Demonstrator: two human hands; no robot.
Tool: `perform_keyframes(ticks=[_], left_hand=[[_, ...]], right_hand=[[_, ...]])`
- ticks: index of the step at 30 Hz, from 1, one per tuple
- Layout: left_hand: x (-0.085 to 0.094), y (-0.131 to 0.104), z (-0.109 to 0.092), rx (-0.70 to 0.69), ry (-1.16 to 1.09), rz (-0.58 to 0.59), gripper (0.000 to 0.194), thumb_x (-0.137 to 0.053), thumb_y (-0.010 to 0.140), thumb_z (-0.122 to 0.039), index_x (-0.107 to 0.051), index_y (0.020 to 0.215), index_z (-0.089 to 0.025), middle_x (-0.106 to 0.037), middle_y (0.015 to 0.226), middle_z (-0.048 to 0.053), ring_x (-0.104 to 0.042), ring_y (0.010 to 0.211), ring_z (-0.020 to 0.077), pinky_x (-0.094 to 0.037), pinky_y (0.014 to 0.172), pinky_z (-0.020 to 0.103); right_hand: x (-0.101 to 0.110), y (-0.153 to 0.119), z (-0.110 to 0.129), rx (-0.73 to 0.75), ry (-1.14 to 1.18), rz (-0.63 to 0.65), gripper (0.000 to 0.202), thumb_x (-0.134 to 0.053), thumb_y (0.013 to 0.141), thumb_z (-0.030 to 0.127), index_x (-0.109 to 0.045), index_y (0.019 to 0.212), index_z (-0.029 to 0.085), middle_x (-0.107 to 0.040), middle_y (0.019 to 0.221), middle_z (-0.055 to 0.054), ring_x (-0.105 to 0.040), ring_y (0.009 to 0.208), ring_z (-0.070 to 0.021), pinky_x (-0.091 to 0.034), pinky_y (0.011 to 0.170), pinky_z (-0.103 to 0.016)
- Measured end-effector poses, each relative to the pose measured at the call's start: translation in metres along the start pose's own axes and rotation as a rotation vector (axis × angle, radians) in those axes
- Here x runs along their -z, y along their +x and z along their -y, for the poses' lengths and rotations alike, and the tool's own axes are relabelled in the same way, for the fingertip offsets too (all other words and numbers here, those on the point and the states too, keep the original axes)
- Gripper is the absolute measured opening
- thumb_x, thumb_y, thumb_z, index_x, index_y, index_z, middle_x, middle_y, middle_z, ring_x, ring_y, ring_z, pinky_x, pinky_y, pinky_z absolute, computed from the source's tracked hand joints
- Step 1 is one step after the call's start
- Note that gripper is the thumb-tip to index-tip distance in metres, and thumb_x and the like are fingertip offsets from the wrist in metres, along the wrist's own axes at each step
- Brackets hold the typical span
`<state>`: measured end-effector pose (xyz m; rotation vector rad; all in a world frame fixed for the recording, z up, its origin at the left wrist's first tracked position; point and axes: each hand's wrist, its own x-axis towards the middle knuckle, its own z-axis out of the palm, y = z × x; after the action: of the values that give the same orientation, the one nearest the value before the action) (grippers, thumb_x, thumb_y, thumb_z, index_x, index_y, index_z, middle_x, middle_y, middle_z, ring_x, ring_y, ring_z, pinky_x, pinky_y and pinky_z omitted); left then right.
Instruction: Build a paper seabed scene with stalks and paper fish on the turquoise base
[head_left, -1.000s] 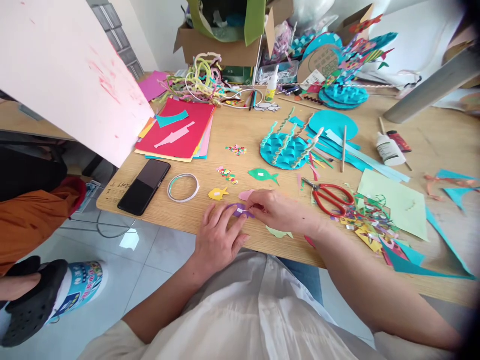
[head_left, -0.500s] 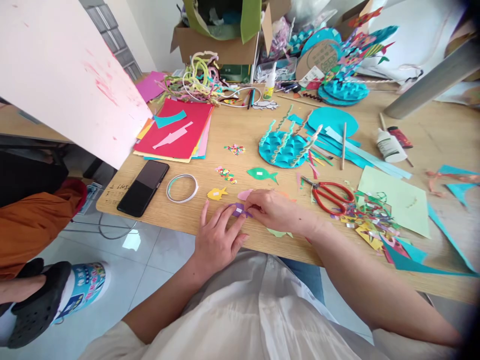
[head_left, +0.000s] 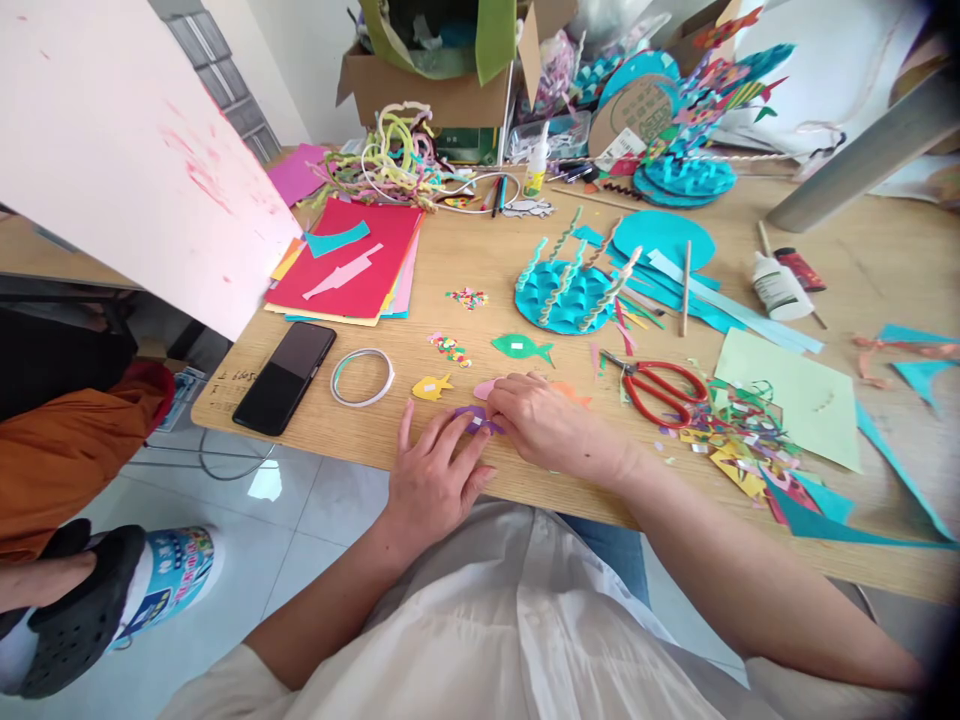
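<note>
Flat purple paper cutout (head_left: 466,413): likely light, creasable; hold edges | left hand (head_left: 433,470), fingers spread, pressing 7 o'clock | right hand (head_left: 536,417): 3 o'clock, grasp unclear

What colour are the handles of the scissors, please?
Red, seen best in the head view.

Floored in pale, glossy tiles (head_left: 315,490) with a bright reflection (head_left: 264,480); walled in white (head_left: 319,60) behind; furnished with a wood-grain worktop (head_left: 465,240) and another wooden table (head_left: 45,245) at far left.

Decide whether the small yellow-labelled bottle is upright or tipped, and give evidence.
Upright: the bottle rests on its base, its narrow white nozzle pointing up.
</note>
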<state>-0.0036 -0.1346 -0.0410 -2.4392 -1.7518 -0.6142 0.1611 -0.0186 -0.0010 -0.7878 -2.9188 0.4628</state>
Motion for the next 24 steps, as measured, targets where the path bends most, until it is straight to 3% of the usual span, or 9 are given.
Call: perform_keyframes(ticks=[16, 24], left_hand=[[0.0005, 0.0014, -0.0003, 0.005, 0.012, 0.016, 0.035, -0.048, 0.096, -0.037, -0.062, 0.124, -0.021, -0.061, 0.128, 0.012, -0.055, 0.122, 0.0267, -0.014, 0.117, 0.063], [-0.0001, 0.0008, -0.0008, 0.006, 0.034, 0.040, 0.038, -0.048, 0.096, -0.038, -0.058, 0.129, -0.023, -0.061, 0.128, 0.012, -0.053, 0.123, 0.0269, -0.017, 0.116, 0.062]], right_hand=[[-0.0009, -0.0005, 0.0015, -0.034, 0.029, -0.032, 0.016, -0.046, 0.090, 0.012, -0.060, 0.096, 0.013, -0.065, 0.093, -0.009, -0.054, 0.091, -0.0210, -0.033, 0.077, -0.031], [-0.0016, -0.0006, 0.0018, -0.014, -0.022, -0.027, 0.017, -0.045, 0.091, 0.012, -0.060, 0.100, 0.012, -0.065, 0.095, -0.010, -0.054, 0.092, -0.0218, -0.032, 0.079, -0.032]])
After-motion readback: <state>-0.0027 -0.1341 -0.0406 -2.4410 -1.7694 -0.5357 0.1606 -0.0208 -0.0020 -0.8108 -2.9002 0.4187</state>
